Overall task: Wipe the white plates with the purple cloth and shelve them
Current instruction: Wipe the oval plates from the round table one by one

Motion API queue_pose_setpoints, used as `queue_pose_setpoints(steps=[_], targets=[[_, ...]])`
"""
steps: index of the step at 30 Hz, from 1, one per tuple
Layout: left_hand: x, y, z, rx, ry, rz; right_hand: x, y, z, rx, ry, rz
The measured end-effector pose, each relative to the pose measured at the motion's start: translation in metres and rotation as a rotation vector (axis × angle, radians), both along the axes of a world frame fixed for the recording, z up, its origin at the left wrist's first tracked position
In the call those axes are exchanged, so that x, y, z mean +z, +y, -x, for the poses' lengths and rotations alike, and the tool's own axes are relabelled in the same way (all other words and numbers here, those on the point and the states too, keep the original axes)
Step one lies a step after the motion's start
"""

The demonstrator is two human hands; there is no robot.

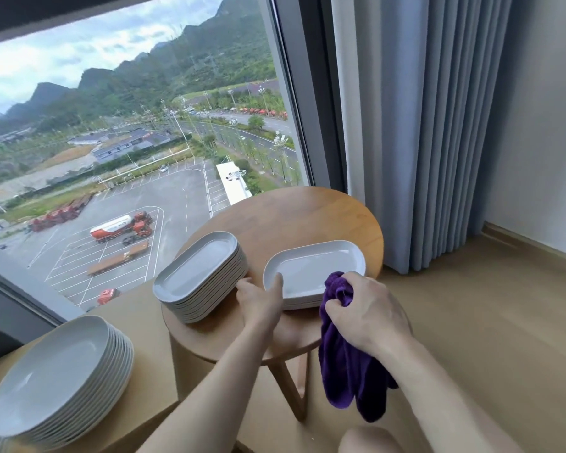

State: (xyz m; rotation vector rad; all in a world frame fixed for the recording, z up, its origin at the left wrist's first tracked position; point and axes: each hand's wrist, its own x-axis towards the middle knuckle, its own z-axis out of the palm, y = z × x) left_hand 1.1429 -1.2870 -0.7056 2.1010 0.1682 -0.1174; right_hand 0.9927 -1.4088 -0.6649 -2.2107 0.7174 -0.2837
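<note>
A white oblong plate point(311, 266) tops a short stack on the round wooden table point(301, 214). My left hand point(262, 299) holds its near-left rim, thumb on top of the rim. My right hand point(366, 312) grips a bunched purple cloth point(347, 364) at the plate's near-right edge; most of the cloth hangs below the table edge. A taller stack of oblong white plates point(203, 276) stands on the table's left side. A stack of larger white plates point(59, 374) sits on a lower tan surface at the bottom left.
A large window point(128, 142) fills the left and back, just behind the table. Grey-blue curtains point(422, 132) hang to the right of the table. Wooden floor point(490, 322) extends right to a white wall. My knee point(370, 441) shows at the bottom.
</note>
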Motion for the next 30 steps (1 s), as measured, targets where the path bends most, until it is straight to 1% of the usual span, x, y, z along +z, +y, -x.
queue_pose_setpoints(steps=[2, 4, 9, 14, 20, 24, 26, 30], targets=[[0.008, 0.01, -0.015, -0.094, -0.065, -0.137, 0.0, 0.0, -0.001, 0.017, 0.005, -0.012], [0.01, 0.017, -0.024, -0.136, -0.111, -0.235, -0.001, 0.0, -0.002, 0.036, 0.01, -0.023], [0.003, 0.018, -0.024, -0.09, -0.061, -0.212, -0.005, -0.002, -0.004, 0.094, 0.081, -0.024], [-0.005, 0.025, -0.011, -0.035, -0.089, -0.187, -0.013, -0.001, -0.005, 0.127, 0.124, 0.003], [-0.012, 0.039, 0.009, 0.057, -0.036, -0.088, -0.02, 0.002, -0.008, 0.104, 0.088, 0.026], [-0.002, 0.041, 0.009, 0.109, 0.1, 0.104, -0.018, 0.004, -0.007, 0.097, 0.07, 0.04], [0.004, 0.04, 0.005, 0.102, 0.157, 0.151, -0.015, 0.003, -0.007, 0.091, 0.052, 0.041], [0.008, 0.044, 0.001, 0.051, 0.206, 0.195, -0.014, 0.003, -0.006, 0.101, 0.042, 0.039]])
